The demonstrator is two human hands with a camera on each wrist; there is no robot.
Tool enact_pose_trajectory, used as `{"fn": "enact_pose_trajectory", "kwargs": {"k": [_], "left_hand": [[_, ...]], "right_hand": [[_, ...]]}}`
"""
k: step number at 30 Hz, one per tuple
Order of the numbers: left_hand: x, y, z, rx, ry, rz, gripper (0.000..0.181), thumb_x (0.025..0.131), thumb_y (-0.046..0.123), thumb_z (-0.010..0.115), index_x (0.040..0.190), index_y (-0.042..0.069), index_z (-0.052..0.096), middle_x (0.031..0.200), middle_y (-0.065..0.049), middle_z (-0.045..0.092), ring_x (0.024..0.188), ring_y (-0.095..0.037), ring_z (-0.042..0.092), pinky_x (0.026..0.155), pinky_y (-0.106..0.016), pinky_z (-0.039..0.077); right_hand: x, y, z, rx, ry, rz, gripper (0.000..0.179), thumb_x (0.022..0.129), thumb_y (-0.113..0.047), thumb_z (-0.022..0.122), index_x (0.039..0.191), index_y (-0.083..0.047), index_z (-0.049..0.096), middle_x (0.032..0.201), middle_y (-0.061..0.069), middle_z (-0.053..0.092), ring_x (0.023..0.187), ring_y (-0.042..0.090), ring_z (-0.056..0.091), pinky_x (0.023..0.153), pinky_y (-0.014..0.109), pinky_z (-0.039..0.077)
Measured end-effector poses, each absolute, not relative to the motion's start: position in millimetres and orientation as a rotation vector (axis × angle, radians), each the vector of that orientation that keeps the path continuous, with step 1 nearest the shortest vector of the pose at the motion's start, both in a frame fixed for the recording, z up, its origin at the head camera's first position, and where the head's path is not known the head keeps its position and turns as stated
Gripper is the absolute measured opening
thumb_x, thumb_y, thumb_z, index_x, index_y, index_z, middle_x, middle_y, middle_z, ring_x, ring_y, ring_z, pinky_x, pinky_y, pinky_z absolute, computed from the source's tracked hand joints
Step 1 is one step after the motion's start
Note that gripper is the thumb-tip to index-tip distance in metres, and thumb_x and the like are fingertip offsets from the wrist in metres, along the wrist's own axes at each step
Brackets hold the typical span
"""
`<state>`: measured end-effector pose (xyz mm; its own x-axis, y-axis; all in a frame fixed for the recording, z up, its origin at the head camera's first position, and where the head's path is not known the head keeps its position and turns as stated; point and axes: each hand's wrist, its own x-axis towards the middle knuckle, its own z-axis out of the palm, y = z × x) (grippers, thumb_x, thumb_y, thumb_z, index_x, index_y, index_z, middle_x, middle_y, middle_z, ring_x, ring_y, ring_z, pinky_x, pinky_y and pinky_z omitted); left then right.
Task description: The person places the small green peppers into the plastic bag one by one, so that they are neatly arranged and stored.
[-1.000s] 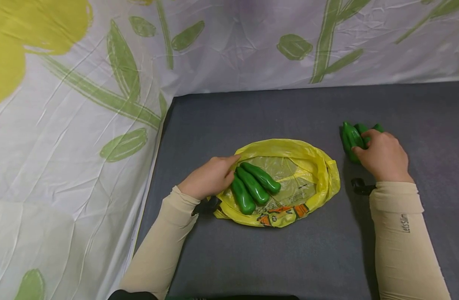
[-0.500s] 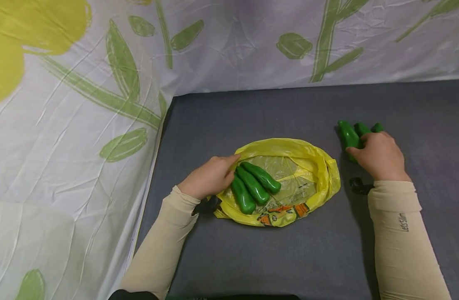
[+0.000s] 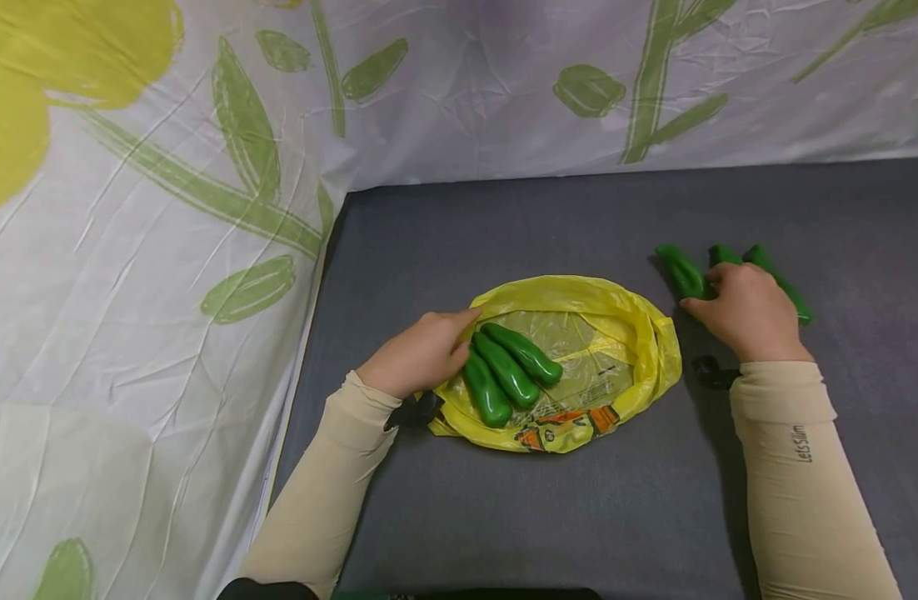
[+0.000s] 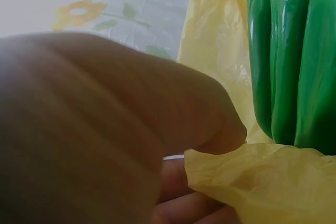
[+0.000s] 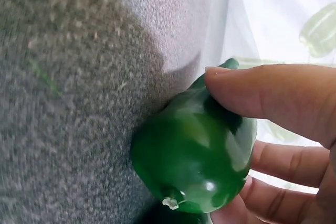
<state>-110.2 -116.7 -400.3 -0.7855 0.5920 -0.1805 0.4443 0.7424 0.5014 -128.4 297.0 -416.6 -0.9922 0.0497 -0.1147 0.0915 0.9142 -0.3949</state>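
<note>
At far left, a creased backdrop cloth (image 3: 167, 250) printed with leaves and yellow flowers, hanging beside the grey worktop (image 3: 549, 517). Next, the left hand (image 3: 417, 354), grip pinched on the near-left rim of the yellow plastic bag (image 3: 639, 325), thumb and curled fingers clamped on a fold of the film in the left wrist view, holding the mouth spread flat. Inside the bag, three green peppers (image 3: 510, 372), side by side, touching, just beside that hand. Well to the right, apart from the bag, three more green peppers on the worktop (image 3: 774, 279), fanned out. Right hand (image 3: 744, 312) over them, grip curled round the leftmost pepper (image 3: 680, 271), thumb and fingers closed on its stem end in the right wrist view, the pepper not yet off the surface. By the look of it, about half done: three peppers bagged, three outside, one of these in hand.
</note>
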Motion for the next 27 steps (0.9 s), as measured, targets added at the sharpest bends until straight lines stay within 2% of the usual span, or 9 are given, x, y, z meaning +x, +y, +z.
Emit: {"fn": "enact_pose_trajectory", "kwargs": {"k": [5, 11, 17, 22, 27], "left_hand": [[-111.0, -116.4, -401.0, 0.795, 2.615, 0.624, 0.055, 0.102, 0.004, 0.052, 0.157, 0.0, 0.046, 0.117, -0.013, 0.07, 0.074, -0.017, 0.06, 0.066, -0.028, 0.052], [-111.4, -115.8, -400.6, 0.795, 2.616, 0.626, 0.054, 0.102, 0.004, 0.052, 0.156, 0.001, 0.047, 0.112, -0.012, 0.07, 0.072, -0.017, 0.06, 0.065, -0.028, 0.052], [-111.5, -115.4, -400.8, 0.795, 2.612, 0.635, 0.054, 0.102, 0.004, 0.052, 0.156, 0.001, 0.047, 0.115, -0.013, 0.07, 0.074, -0.017, 0.06, 0.068, -0.029, 0.052], [-110.9, -115.4, -401.0, 0.78, 2.605, 0.63, 0.055, 0.102, 0.005, 0.052, 0.157, 0.001, 0.046, 0.115, -0.013, 0.07, 0.07, -0.017, 0.059, 0.063, -0.028, 0.051], [-110.7, -115.8, -401.9, 0.776, 2.601, 0.635, 0.055, 0.103, 0.005, 0.052, 0.157, 0.001, 0.046, 0.119, -0.014, 0.07, 0.069, -0.016, 0.059, 0.061, -0.027, 0.051]], "right_hand": [[-129.2, 292.8, -417.7, 0.102, 2.948, -0.665, 0.062, 0.093, -0.025, 0.078, 0.136, 0.014, 0.057, 0.122, 0.038, 0.064, 0.105, 0.054, 0.061, 0.087, 0.069, 0.047], [-129.0, 289.1, -418.5, 0.1, 2.909, -0.708, 0.063, 0.092, -0.026, 0.079, 0.136, 0.013, 0.055, 0.123, 0.038, 0.062, 0.108, 0.053, 0.061, 0.086, 0.067, 0.048], [-129.4, 287.3, -419.8, 0.072, 2.912, -0.716, 0.06, 0.093, -0.024, 0.077, 0.134, 0.013, 0.055, 0.12, 0.038, 0.062, 0.107, 0.053, 0.061, 0.085, 0.067, 0.049], [-129.4, 286.8, -420.8, 0.066, 2.912, -0.727, 0.06, 0.093, -0.025, 0.076, 0.135, 0.014, 0.056, 0.117, 0.037, 0.064, 0.103, 0.051, 0.063, 0.084, 0.066, 0.05], [-128.8, 287.1, -419.7, 0.066, 2.891, -0.74, 0.06, 0.095, -0.026, 0.074, 0.136, 0.014, 0.055, 0.121, 0.039, 0.062, 0.106, 0.052, 0.062, 0.085, 0.066, 0.05]]}}
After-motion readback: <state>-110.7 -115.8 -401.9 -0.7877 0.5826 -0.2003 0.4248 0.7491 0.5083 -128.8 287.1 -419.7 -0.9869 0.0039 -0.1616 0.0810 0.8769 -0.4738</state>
